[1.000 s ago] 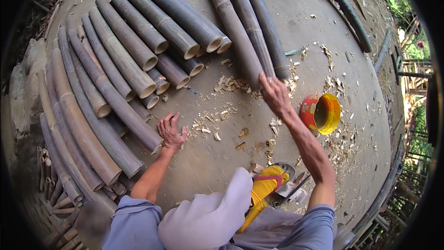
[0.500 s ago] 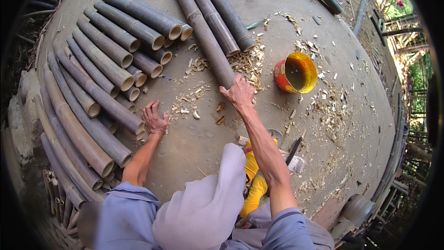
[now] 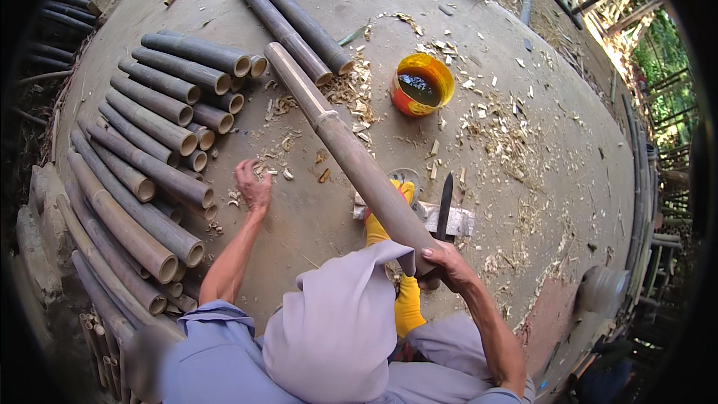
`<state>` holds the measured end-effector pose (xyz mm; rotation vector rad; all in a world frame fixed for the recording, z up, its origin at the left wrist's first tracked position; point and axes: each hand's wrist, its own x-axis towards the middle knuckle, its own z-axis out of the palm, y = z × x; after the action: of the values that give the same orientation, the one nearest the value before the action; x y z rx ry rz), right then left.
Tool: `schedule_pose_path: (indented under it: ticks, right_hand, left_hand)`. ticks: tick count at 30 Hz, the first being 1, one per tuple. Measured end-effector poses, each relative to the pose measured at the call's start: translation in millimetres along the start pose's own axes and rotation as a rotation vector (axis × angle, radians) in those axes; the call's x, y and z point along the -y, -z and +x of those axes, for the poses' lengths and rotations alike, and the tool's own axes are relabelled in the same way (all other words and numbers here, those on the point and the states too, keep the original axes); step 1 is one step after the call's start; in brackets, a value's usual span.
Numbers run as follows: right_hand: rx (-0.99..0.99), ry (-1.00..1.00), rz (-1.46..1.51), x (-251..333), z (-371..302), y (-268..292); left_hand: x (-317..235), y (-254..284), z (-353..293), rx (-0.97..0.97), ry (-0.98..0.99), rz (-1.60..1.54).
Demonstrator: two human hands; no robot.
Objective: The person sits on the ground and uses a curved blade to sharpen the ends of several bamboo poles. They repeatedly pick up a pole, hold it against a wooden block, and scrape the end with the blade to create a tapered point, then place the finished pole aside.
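My right hand [image 3: 443, 263] is closed around the near end of a long brown bamboo pole [image 3: 351, 151]. The pole slants up and to the left from that hand, with a raised node ring along it. My left hand [image 3: 254, 185] hangs apart from the pole, fingers loosely spread and nothing seen in them, close to the stacked bamboo poles [image 3: 153, 135] on the left. Under the pole lies a pale block [image 3: 456, 221] with a dark knife blade [image 3: 446, 200] over it. The knife's handle end is not clear to me. My yellow-covered foot [image 3: 376, 229] is partly hidden by the pole.
A yellow and red bucket [image 3: 423, 84] holding dark liquid stands on the grey ground beyond the block. Two more bamboo poles [image 3: 299, 26] lie at the far side. Wood shavings [image 3: 516, 135] are scattered around the bucket. A rounded translucent container [image 3: 603, 289] stands at the right.
My right hand has drawn the bamboo pole toward me and to the right, away from the two poles it lay beside. My left hand has stayed near the stack.
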<state>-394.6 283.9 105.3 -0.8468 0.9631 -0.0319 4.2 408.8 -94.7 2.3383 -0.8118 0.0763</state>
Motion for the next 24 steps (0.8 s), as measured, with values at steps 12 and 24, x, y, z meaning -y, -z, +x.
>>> schedule_pose_path:
  ticks: [12,24]
  right_hand:
    - [-0.275,0.188,0.121,-97.4,-38.2,60.1]
    - [-1.077,0.180,-0.706,-193.9,22.0,55.2]
  left_hand:
    - [-203.9,-33.3,-14.0,0.783,0.867,-1.801]
    - [-280.9,58.5,11.9,0.416,0.385,-1.626]
